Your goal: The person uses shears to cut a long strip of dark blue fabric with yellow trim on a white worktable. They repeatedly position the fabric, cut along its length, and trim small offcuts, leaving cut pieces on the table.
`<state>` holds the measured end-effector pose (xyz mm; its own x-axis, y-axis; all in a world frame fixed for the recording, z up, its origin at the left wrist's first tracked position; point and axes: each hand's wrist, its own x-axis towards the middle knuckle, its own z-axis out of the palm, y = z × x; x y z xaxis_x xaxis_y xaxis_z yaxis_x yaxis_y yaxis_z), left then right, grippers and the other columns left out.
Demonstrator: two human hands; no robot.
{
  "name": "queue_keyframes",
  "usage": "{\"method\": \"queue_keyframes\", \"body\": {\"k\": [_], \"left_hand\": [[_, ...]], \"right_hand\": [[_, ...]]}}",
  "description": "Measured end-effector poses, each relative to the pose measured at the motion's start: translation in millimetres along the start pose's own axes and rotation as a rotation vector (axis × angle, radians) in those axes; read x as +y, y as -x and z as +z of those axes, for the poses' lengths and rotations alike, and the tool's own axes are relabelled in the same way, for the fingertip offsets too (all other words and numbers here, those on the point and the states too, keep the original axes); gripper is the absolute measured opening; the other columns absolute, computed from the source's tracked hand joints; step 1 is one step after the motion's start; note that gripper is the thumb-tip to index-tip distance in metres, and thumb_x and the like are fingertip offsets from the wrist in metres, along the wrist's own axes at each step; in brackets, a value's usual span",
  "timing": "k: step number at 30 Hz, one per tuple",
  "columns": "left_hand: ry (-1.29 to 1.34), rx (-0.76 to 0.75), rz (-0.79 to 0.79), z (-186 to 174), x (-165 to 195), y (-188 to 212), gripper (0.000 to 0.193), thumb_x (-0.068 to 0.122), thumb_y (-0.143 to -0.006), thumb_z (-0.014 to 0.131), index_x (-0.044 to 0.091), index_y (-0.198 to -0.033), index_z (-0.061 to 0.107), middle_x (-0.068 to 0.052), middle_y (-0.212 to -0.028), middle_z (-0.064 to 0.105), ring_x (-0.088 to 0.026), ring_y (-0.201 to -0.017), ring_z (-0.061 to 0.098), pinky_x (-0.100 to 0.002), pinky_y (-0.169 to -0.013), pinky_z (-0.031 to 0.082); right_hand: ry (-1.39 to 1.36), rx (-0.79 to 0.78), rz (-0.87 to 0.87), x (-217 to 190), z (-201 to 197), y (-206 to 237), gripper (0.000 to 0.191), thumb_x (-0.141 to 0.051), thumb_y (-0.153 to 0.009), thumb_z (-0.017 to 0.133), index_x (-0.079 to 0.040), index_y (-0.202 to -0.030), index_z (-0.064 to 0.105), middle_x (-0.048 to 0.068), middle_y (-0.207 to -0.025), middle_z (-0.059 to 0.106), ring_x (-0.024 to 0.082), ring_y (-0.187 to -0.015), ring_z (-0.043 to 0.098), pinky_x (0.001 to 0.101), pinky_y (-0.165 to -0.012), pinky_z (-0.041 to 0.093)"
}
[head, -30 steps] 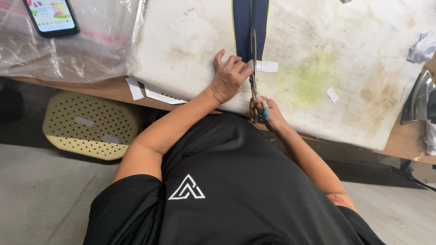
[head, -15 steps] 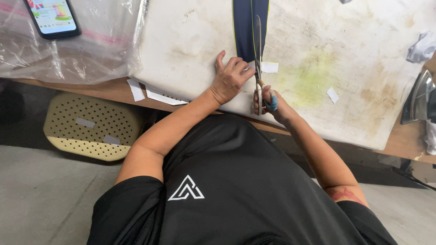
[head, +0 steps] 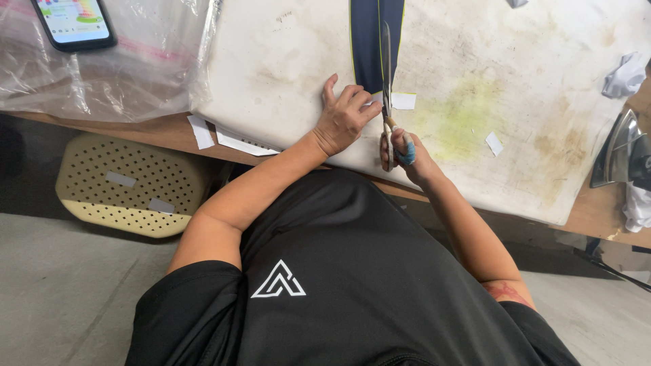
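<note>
A dark navy fabric strip (head: pixel 368 47) with thin yellow edges lies lengthwise on a stained white padded board (head: pixel 285 74). My left hand (head: pixel 344 115) presses flat on the strip's near end, fingers spread over it. My right hand (head: pixel 401 150) grips the handles of a pair of scissors (head: pixel 386 74), one finger wrapped in blue tape. The blades point away from me and lie along the middle of the strip. A small white paper tag (head: pixel 403 101) sits just right of the blades.
A phone (head: pixel 73 22) rests on clear plastic bags (head: pixel 115 68) at the left. An iron (head: pixel 620 152) stands at the right edge, crumpled white cloth (head: pixel 625 74) above it. A perforated yellowish stool (head: pixel 129 186) is under the table; paper scraps (head: pixel 224 137) lie at the board's edge.
My right hand has pushed the scissors farther up along the strip, away from me. My left hand stays pressed on the strip's near end.
</note>
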<state>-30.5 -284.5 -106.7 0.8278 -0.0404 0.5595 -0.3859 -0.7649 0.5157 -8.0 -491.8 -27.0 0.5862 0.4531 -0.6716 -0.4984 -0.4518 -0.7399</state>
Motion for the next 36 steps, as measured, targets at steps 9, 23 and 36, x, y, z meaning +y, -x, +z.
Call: {"method": "queue_keyframes", "body": {"k": [9,23,36], "left_hand": [[0.010,-0.026,-0.003,7,-3,5,0.014,0.009,-0.096,0.063,0.016,-0.106,0.070,-0.001,-0.099,0.063,-0.023,-0.111,0.060,-0.070,-0.108,0.026],[-0.064,-0.022,0.031,7,-3,9,0.011,0.010,-0.095,0.063,0.017,-0.101,0.068,-0.001,-0.093,0.061,-0.023,-0.111,0.060,-0.068,-0.107,0.028],[-0.063,0.046,0.057,-4,0,3,0.014,0.009,-0.094,0.070,0.018,-0.104,0.067,-0.003,-0.116,0.063,-0.024,-0.116,0.059,-0.069,-0.108,0.030]], "right_hand": [[0.093,0.033,-0.053,-9,11,8,0.066,-0.071,-0.097,0.048,-0.007,-0.091,0.059,0.003,-0.072,0.059,0.013,-0.063,0.060,0.0260,-0.059,0.043],[0.054,0.028,-0.068,7,7,5,0.065,-0.069,-0.096,0.055,-0.004,-0.091,0.060,0.007,-0.069,0.060,0.015,-0.060,0.059,0.0273,-0.056,0.045],[-0.043,-0.038,0.039,-10,-12,-17,0.081,-0.087,-0.083,0.043,-0.009,-0.090,0.059,0.004,-0.072,0.058,0.017,-0.061,0.060,0.0282,-0.055,0.041]]}}
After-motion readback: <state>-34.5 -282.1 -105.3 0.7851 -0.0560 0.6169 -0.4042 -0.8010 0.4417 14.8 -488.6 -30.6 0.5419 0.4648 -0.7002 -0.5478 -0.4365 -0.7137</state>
